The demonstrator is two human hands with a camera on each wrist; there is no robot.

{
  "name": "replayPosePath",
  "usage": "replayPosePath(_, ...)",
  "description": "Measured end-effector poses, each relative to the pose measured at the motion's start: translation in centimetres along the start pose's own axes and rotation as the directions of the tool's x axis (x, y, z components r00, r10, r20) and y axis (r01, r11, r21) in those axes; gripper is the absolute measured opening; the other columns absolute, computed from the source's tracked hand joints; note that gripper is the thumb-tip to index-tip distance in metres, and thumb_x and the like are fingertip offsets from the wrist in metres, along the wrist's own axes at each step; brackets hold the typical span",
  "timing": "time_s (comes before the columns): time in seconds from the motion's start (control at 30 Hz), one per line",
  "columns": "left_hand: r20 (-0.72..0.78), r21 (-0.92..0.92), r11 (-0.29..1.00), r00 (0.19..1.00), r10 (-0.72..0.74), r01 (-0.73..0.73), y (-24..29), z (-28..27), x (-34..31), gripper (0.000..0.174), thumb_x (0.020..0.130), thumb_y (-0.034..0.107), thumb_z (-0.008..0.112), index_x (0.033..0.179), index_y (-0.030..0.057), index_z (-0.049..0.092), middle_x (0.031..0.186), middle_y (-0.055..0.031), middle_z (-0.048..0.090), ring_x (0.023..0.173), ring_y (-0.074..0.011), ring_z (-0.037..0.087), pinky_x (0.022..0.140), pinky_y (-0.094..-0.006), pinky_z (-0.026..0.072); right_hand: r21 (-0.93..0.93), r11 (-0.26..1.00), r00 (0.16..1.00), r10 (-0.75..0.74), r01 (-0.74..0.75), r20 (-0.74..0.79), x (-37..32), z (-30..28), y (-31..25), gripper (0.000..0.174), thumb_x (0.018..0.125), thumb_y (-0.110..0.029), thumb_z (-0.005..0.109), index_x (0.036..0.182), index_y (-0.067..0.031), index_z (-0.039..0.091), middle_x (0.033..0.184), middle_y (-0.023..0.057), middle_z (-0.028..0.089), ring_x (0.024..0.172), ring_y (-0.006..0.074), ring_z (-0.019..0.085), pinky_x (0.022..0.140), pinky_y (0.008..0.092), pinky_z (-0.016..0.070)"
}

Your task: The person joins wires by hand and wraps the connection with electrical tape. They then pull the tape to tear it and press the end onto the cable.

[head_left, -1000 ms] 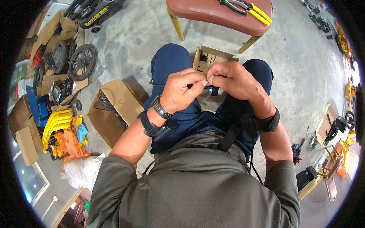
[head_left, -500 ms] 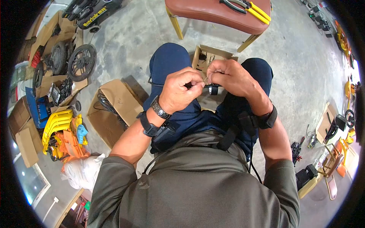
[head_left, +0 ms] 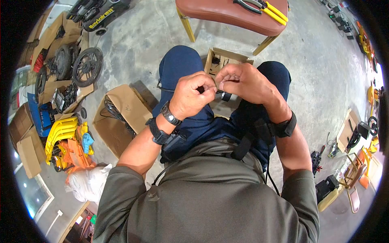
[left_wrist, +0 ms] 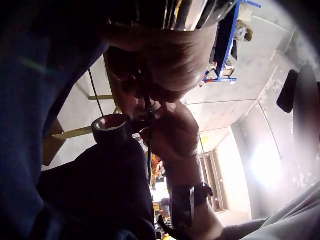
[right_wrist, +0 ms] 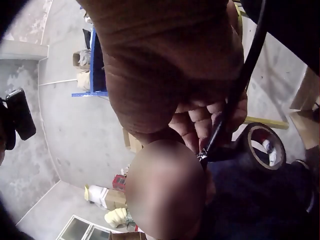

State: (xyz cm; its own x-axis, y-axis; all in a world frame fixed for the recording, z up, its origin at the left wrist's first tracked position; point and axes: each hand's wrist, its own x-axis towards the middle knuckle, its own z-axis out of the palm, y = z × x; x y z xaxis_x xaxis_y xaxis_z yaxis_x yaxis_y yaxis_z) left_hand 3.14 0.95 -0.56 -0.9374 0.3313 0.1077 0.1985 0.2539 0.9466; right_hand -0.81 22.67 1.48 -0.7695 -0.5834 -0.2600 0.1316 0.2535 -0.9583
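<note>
Over the lap, dead centre: two hands, knuckle to knuckle. Left hand (head_left: pixel 190 95) at 9 o'clock of the meeting point, right hand (head_left: pixel 243 83) at 3 o'clock. One thin black cable (right_wrist: pixel 235 105) between them, and one roll of black tape (right_wrist: pixel 262 147) just below. Both sets of fingers curled in tight, thumb and forefinger of each clamped on that cable, tips almost touching. Cable caught right in the pinch, then running down toward 6 o'clock in the left wrist view, past the roll. Roll at 5 o'clock of the right fingertips, close by, against the dark blue trousers.

Two open cardboard boxes on the ground: a small box (head_left: pixel 221 60) at 12 o'clock between the knees, a large box (head_left: pixel 121 109) at 9 o'clock. One stool (head_left: pixel 227 14) with a brown seat further out at 12, yellow-handled pliers (head_left: pixel 273 12) lying on it. Bare grey concrete floor (head_left: pixel 137 40) all round. One spoked wheel (head_left: pixel 87 67) and a heap of yellow plastic parts (head_left: pixel 60 133) out between 8 and 10 o'clock, cluttered workshop corner.
</note>
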Motion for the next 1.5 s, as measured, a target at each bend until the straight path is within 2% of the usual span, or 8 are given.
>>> replayPosePath(0.17,0.014,-0.001,0.999,0.999,-0.043,0.043,0.1,0.0,0.0,0.006,0.079,-0.002,0.070,0.083,0.0005,0.066,0.085,-0.0081,0.070,0.077,-0.0177,0.066,0.070,-0.0292,0.0517,-0.126,0.992,1.000,-0.026,0.027,0.015,0.4,-0.3,0.8,0.016,0.089,-0.012,0.065,0.099,-0.0007,0.071,0.081,0.0123,0.073,0.077,0.0166,0.069,0.073,0.0321,0.0542)
replayPosePath(0.47,0.046,-0.017,0.993,0.992,-0.117,0.118,0.1,0.0,0.3,0.002,0.079,-0.002,0.069,0.081,-0.0002,0.068,0.083,-0.0074,0.070,0.075,-0.0157,0.066,0.069,-0.0284,0.0517,-0.364,0.906,0.962,-0.261,0.217,-0.076,-0.8,0.4,0.5,0.010,0.088,-0.008,0.059,0.093,-0.0028,0.066,0.088,0.0171,0.068,0.088,0.0388,0.067,0.079,0.0443,0.0530)
replayPosePath(0.87,0.076,0.009,0.974,0.971,-0.224,0.224,-0.4,0.0,0.4,0.003,0.081,0.000,0.066,0.081,-0.0001,0.069,0.080,-0.0050,0.071,0.074,-0.0103,0.064,0.068,-0.0265,0.0512,-0.260,0.958,0.984,-0.152,0.123,-0.094,-1.3,0.7,1.2,0.008,0.090,-0.005,0.060,0.094,0.0015,0.062,0.080,0.0117,0.063,0.075,0.0195,0.062,0.072,0.0341,0.0509)
replayPosePath(0.97,0.082,0.024,0.948,0.945,-0.317,0.317,-0.3,0.1,0.6,0.003,0.081,0.000,0.066,0.081,0.0000,0.069,0.077,-0.0028,0.071,0.071,-0.0082,0.063,0.065,-0.0258,0.0508,-0.267,0.950,0.976,-0.193,0.159,-0.106,-1.5,0.9,1.3,0.008,0.090,-0.005,0.059,0.094,0.0016,0.062,0.083,0.0137,0.064,0.077,0.0239,0.064,0.073,0.0356,0.0516)
replayPosePath(1.07,0.075,0.058,0.937,0.934,-0.348,0.345,-0.5,0.2,1.1,0.004,0.082,0.001,0.066,0.081,0.0005,0.070,0.074,-0.0007,0.069,0.068,-0.0063,0.061,0.062,-0.0249,0.0497,-0.363,0.905,0.948,-0.289,0.224,-0.134,-1.6,1.3,1.1,0.007,0.087,-0.006,0.060,0.092,-0.0010,0.063,0.088,0.0184,0.065,0.088,0.0396,0.065,0.078,0.0457,0.0521)
replayPosePath(1.2,0.042,0.035,0.911,0.910,-0.412,0.411,-0.5,0.6,1.6,0.007,0.077,0.006,0.069,0.079,-0.0005,0.069,0.066,-0.0076,0.066,0.064,-0.0087,0.059,0.059,-0.0285,0.0484,-0.452,0.820,0.875,-0.459,0.351,-0.154,-1.3,2.0,1.7,0.004,0.084,-0.003,0.061,0.088,-0.0007,0.061,0.090,0.0188,0.062,0.089,0.0414,0.061,0.081,0.0474,0.0501)
replayPosePath(1.27,0.045,0.063,0.920,0.920,-0.390,0.387,-0.3,0.7,1.6,0.004,0.080,0.004,0.068,0.080,0.0003,0.070,0.069,-0.0019,0.067,0.066,-0.0058,0.058,0.059,-0.0258,0.0478,-0.485,0.796,0.852,-0.493,0.361,-0.175,-1.3,2.8,1.7,0.003,0.083,-0.002,0.061,0.087,-0.0008,0.060,0.090,0.0188,0.061,0.089,0.0413,0.060,0.082,0.0472,0.0495)
replayPosePath(1.5,0.076,0.129,0.932,0.934,-0.349,0.338,-0.4,0.5,1.7,0.004,0.083,0.004,0.068,0.083,0.0010,0.071,0.070,-0.0020,0.068,0.068,-0.0048,0.058,0.061,-0.0254,0.0487,-0.472,0.817,0.838,-0.484,0.331,-0.252,-1.8,4.1,2.0,0.004,0.082,0.000,0.060,0.086,0.0001,0.060,0.089,0.0177,0.061,0.090,0.0397,0.059,0.082,0.0463,0.0490)
